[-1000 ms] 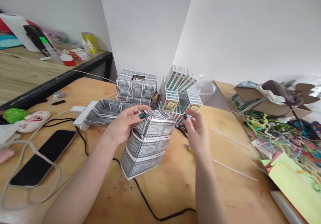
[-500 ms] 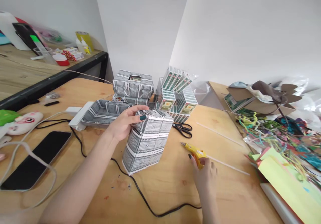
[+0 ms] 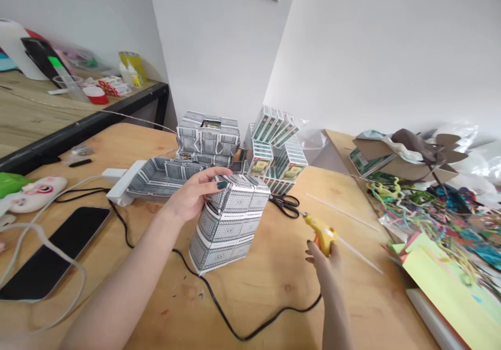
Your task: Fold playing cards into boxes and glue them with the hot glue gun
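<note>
My left hand (image 3: 199, 193) grips the upper left edge of a block (image 3: 230, 224) built from grey-patterned playing cards, which stands upright and slightly tilted on the table. In my right hand (image 3: 324, 258) is a yellow hot glue gun (image 3: 323, 233), its handle wrapped by my fingers and its nozzle pointing left toward the block. A clear glue stick (image 3: 360, 255) extends from its rear. Behind the block lie an open card-built tray (image 3: 156, 175) and a larger card structure (image 3: 209, 133). Black-handled scissors (image 3: 287, 206) lie just right of the block.
Stacked card packs (image 3: 289, 159) stand near the wall. A second glue stick (image 3: 340, 210) lies on the table. The gun's black cord (image 3: 250, 334) loops across the front. A phone (image 3: 58, 251) and white cable lie left; coloured papers (image 3: 442, 277) and tangled craft pieces fill the right.
My right hand has closed round the glue gun and raised it off the table, moving it slightly right. The left hand and card block have hardly moved.
</note>
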Demonstrator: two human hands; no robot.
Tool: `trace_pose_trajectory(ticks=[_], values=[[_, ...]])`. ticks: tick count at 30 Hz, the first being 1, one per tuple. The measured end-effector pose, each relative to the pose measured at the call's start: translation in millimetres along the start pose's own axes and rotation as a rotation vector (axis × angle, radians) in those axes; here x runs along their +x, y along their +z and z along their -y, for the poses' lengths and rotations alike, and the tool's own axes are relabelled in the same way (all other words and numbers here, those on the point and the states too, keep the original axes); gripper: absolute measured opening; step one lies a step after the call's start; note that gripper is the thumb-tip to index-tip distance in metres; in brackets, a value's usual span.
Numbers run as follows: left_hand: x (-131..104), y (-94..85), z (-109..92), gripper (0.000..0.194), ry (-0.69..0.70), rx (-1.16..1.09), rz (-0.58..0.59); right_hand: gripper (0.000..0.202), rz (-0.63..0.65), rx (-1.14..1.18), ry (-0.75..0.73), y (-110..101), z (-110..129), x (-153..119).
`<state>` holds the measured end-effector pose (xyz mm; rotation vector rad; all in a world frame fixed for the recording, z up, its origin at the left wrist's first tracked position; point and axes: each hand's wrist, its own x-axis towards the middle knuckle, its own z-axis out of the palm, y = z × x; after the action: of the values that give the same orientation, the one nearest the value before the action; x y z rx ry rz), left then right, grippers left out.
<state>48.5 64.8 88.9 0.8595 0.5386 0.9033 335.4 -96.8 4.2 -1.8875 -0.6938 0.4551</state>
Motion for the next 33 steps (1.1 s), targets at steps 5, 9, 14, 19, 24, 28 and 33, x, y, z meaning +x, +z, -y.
trace_pose_trajectory(ticks=[5, 9, 14, 19, 24, 28, 33], values=[[-0.5, -0.9, 0.3, 0.031, -0.002, -0.015, 0.043, 0.038, -0.026, 0.005, -0.088, 0.2, 88.1, -3.6], [-2.5, -1.3, -0.7, 0.034, -0.004, 0.007, 0.058, 0.046, 0.084, 0.019, -0.299, 14.1, 133.9, -6.9], [-4.6, -1.1, -2.3, 0.032, 0.004, 0.009, 0.04, 0.03, 0.167, -0.04, -0.412, 30.2, 143.3, -17.3], [-4.6, -1.7, -2.5, 0.033, 0.009, -0.009, 0.021, 0.019, 0.219, -0.104, -0.466, 28.3, 152.3, -37.3], [-5.1, -2.0, -2.9, 0.032, 0.017, 0.0, 0.024, 0.017, 0.3, -0.133, -0.495, 28.3, 159.4, -46.6], [-5.2, -1.6, -3.0, 0.032, 0.007, -0.002, 0.034, 0.013, 0.33, -0.151, -0.587, 33.4, 155.8, -45.5], [-6.3, -0.4, -2.8, 0.032, 0.0, 0.008, 0.037, 0.014, 0.261, -0.239, -0.664, 34.8, 155.2, -47.4]])
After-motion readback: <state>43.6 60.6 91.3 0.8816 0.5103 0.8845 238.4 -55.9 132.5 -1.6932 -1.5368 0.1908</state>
